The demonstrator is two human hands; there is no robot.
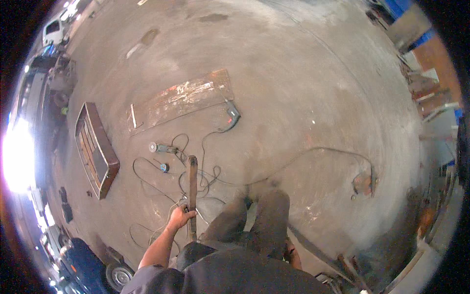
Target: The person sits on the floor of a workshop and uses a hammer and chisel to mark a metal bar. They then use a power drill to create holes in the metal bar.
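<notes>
My left hand (181, 217) is closed on a long, narrow brown bar (193, 181) that stands up in front of my left leg, the thumb lying across it. Whether the bar is wood or rusty metal I cannot tell. My right hand (293, 256) hangs low beside my right thigh, mostly hidden by my body, and its fingers do not show clearly. Just beyond the bar an angle grinder (162, 147) lies on the floor, with a small blue and black round item (164, 167) near it. Farther off rests a dark corded power tool (232, 116).
Loops of dark cable (139, 169) wind over the floor around the bar. A worn flat sheet (196, 95) lies ahead, and a brown rectangular frame (110, 169) to the left. An orange-brown object (363, 183) sits at the right by the cable. A wheel (119, 277) shows at lower left.
</notes>
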